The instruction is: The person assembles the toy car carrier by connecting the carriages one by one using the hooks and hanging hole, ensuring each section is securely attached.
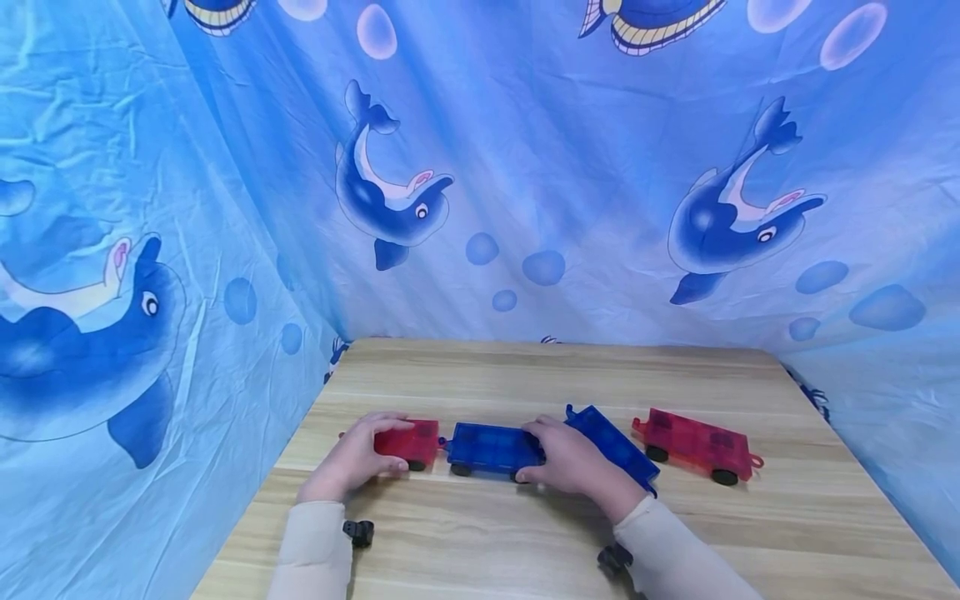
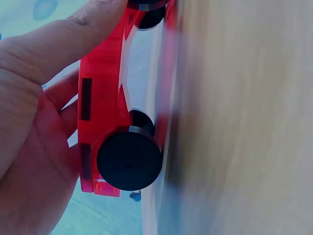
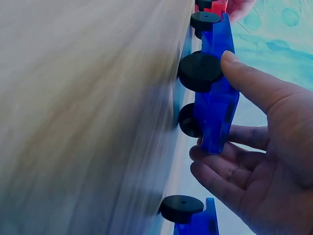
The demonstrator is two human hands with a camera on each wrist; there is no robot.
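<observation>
On the left part of the table, my left hand [image 1: 356, 454] grips a translucent red toy wagon [image 1: 422, 438] across its left half. The left wrist view shows the thumb along one side of this wagon [image 2: 100, 115] and fingers on the other. My right hand [image 1: 568, 458] holds the right end of a blue toy wagon [image 1: 489, 447]. In the right wrist view its thumb lies on the near side of the blue wagon [image 3: 220, 100], with fingers beyond. The two wagons stand in line, their facing ends meeting at the small hook. Black wheels rest on the table.
A second blue wagon [image 1: 611, 442] stands slantwise just behind and right of my right hand. Farther right is another red wagon [image 1: 697, 443], with a loop at its right end. The wooden table [image 1: 555, 379] ends at a blue dolphin-print curtain [image 1: 517, 167] behind and to the sides.
</observation>
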